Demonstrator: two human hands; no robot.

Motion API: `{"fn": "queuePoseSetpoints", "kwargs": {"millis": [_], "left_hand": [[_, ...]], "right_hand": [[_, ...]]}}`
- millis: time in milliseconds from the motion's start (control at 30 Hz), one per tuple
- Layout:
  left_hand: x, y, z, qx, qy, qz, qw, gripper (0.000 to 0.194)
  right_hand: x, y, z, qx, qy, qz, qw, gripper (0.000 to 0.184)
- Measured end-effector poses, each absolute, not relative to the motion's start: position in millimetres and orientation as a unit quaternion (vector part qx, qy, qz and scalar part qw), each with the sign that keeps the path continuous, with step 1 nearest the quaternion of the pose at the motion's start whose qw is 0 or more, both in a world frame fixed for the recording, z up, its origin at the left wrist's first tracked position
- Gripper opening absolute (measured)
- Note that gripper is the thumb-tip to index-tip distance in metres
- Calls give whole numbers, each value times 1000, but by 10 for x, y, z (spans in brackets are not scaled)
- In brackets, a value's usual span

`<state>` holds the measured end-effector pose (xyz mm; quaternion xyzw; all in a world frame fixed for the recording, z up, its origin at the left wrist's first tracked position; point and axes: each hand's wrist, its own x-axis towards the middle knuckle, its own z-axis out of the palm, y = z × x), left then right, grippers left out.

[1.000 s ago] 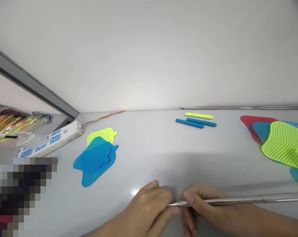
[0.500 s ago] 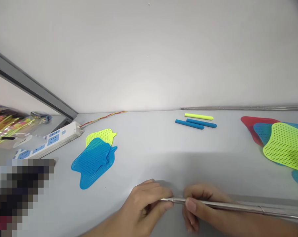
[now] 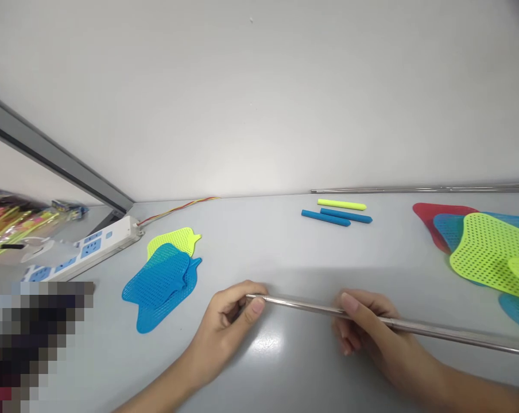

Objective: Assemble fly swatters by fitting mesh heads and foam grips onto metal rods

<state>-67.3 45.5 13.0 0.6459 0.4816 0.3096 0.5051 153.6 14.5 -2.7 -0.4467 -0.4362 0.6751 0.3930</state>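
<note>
A thin stainless steel rod point(image 3: 311, 306) runs across the white table, slanting down to the right and out of the picture. My left hand point(image 3: 227, 327) pinches its tip between thumb and fingers, and my right hand point(image 3: 367, 324) grips it farther along. Left of my hands, a blue plastic mesh fly swatter head point(image 3: 159, 285) overlaps a yellow-green one point(image 3: 173, 241). Blue handle rods point(image 3: 326, 218) and a yellow-green one point(image 3: 341, 205) lie farther back. More swatter heads, yellow-green point(image 3: 487, 255) and red point(image 3: 427, 217), are piled at the right.
A white power strip point(image 3: 87, 249) with a red-and-yellow wire point(image 3: 177, 209) lies at the left. Another metal rod point(image 3: 423, 189) lies along the back wall. Colourful packaged goods point(image 3: 14, 223) sit beyond the table's left edge. A pixelated patch hides the lower left corner.
Both hands have moved away from me and farther apart, the left one leftward. The rod has swung from nearly level to a clear slant, down to the right.
</note>
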Motion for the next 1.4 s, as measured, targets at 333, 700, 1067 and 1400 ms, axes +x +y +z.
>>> {"fn": "queuePoseSetpoints", "kwargs": {"millis": [333, 700, 1067, 1400], "left_hand": [[-744, 577, 107, 586, 490, 330, 555, 22], [-703, 611, 150, 446, 473, 426, 629, 13], [-673, 638, 151, 385, 456, 494, 632, 28], [-681, 636, 122, 433, 510, 531, 520, 27]], "right_hand": [[1537, 156, -77, -431, -381, 681, 453, 39], [1511, 185, -34, -412, -334, 692, 490, 32], [1540, 174, -46, -385, -304, 723, 486, 43], [1528, 186, 0, -420, -275, 714, 488, 39]]}}
